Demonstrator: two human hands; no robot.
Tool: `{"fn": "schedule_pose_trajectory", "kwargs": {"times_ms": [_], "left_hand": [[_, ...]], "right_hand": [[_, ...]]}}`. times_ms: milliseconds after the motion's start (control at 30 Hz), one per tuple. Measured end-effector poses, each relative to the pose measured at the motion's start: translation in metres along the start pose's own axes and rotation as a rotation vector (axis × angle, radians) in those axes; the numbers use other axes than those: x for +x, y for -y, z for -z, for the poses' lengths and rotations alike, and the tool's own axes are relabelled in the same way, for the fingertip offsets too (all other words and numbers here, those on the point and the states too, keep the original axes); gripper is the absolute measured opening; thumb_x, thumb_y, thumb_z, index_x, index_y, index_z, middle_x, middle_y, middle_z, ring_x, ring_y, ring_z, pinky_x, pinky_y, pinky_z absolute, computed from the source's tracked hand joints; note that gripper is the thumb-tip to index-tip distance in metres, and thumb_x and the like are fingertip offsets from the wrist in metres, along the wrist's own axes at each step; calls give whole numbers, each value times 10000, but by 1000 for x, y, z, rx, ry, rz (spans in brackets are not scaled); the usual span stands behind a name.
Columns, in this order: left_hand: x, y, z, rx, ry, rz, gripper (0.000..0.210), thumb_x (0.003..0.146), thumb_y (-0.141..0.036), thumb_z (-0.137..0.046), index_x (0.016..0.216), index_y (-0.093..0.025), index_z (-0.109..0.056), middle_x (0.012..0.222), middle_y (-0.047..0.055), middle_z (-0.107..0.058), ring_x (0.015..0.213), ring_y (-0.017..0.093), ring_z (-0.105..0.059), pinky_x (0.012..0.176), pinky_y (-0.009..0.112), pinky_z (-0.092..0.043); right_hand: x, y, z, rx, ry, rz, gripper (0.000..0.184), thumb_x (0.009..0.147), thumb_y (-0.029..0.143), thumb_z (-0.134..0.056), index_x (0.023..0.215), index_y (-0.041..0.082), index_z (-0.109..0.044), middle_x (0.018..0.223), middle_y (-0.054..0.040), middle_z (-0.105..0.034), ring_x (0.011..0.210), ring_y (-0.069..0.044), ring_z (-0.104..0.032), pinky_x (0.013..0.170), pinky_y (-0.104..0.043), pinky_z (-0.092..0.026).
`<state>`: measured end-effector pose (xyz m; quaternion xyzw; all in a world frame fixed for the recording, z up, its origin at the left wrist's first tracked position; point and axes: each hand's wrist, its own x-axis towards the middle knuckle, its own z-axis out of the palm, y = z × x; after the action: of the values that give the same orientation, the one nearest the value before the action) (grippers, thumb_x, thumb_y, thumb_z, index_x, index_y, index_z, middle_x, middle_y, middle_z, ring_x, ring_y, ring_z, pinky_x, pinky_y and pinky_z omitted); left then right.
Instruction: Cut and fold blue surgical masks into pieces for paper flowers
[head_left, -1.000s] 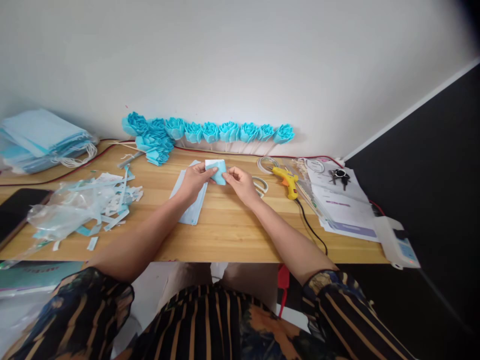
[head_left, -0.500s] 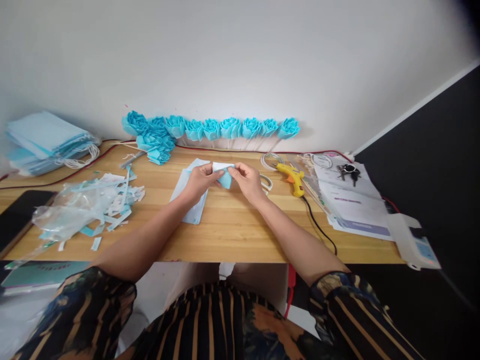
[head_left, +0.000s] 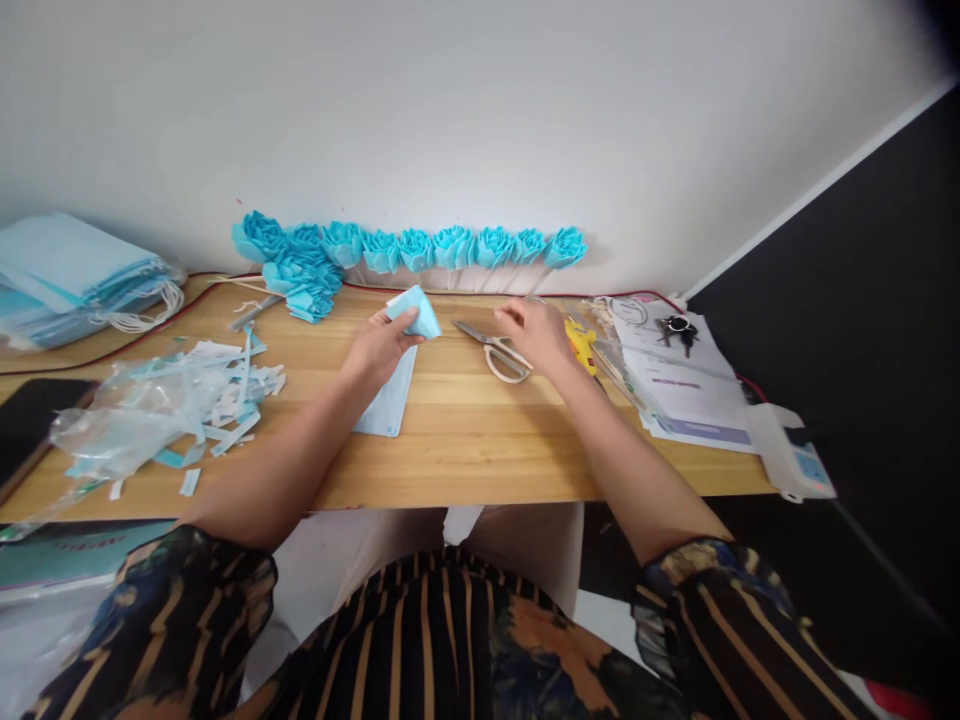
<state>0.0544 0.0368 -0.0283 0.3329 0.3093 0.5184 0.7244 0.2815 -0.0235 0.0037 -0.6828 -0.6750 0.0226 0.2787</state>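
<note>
At the left end of the desk [head_left: 450,450], a phone [head_left: 41,430] is only partly seen; behind it, masks [head_left: 75,265] are stacked near the wall [head_left: 480,120]; nearer, a clear bag [head_left: 124,415] is crumpled, with blue and white scraps [head_left: 240,395] strewn at its right; along the wall, blue flowers [head_left: 454,247] are bunched at the left and ranged in a row rightwards; by the left hand [head_left: 377,345], a folded blue piece [head_left: 418,312] is gripped between thumb and fingers, over the desk; below, a flat mask [head_left: 388,400] is partly hidden by that hand; between the two hands, scissors [head_left: 489,342] are laid, blades pointed left and away; just beside their handles, the right hand [head_left: 538,332] is held with fingers curled; whether anything is pinched there cannot be told; past it, a yellow glue gun [head_left: 580,345] is partly covered; farther right, keys [head_left: 681,335] are rested on papers [head_left: 679,385]; at the right end, a white box [head_left: 791,455] is placed.
</note>
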Motion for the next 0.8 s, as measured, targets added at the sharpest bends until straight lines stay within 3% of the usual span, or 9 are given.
{"fn": "schedule_pose_trajectory", "kwargs": {"times_ms": [67,133,200,300,367,467,600,667,800], "left_hand": [[-1,-7,-2,-103,-51,66,85,809,-81,-725,805,-120,-649,679,-11,-694,573,90,-645,536,191,-531],[-2,-12,-4,-171,-94,114,112,874,-65,-649,779,-122,-627,659,-8,-692,563,87,-651,530,183,-529],[-3,-15,-6,-209,-111,148,150,911,-68,-601,771,-119,-621,641,-4,-688,547,84,-650,522,175,-528],[-4,-17,-7,-238,-121,165,180,932,-65,-570,765,-112,-620,623,-3,-682,518,78,-637,511,170,-528],[-3,-17,-7,-246,-127,168,194,939,-61,-552,766,-113,-621,622,-4,-681,509,77,-634,510,169,-532],[-2,-17,-6,-253,-130,176,195,950,-66,-536,783,-114,-623,631,-2,-687,518,76,-641,520,162,-541],[-1,-17,-5,-272,-146,179,171,946,-73,-549,794,-112,-618,639,1,-692,518,74,-643,510,156,-541],[-1,-18,-5,-277,-154,175,158,941,-72,-557,800,-113,-617,640,0,-691,526,77,-650,511,156,-544],[-2,-21,-5,-267,-153,165,185,956,-83,-536,793,-115,-615,639,-2,-689,533,76,-654,511,150,-542]], "right_hand": [[-11,-1,7,-367,211,-10,301,936,367,-518,970,143,-718,917,-151,-750,844,-256,-680,717,-315,-430],[-24,2,7,-546,344,-7,311,936,367,-532,1048,131,-700,960,-189,-745,872,-288,-694,705,-324,-434],[-33,6,3,-594,390,12,308,952,322,-507,1150,141,-658,979,-188,-741,894,-290,-700,713,-325,-443],[-36,9,-4,-522,354,-18,318,937,272,-516,1216,152,-612,1049,-181,-724,940,-291,-692,749,-336,-461],[-35,8,-8,-324,296,-83,358,888,287,-584,1230,183,-591,1055,-135,-721,934,-272,-685,770,-340,-475],[-35,7,-11,248,275,-204,444,800,326,-678,1213,229,-546,903,-24,-695,790,-198,-664,708,-311,-500],[-41,21,-11,1014,432,-252,571,729,413,-759,1206,257,-486,733,57,-589,574,-146,-598,533,-288,-494],[-42,33,-8,1180,421,-241,566,743,421,-764,1211,262,-489,756,39,-618,620,-157,-631,538,-289,-511],[-37,52,3,1337,356,-188,559,726,399,-808,1197,262,-538,858,5,-676,735,-151,-657,702,-327,-563]]}}
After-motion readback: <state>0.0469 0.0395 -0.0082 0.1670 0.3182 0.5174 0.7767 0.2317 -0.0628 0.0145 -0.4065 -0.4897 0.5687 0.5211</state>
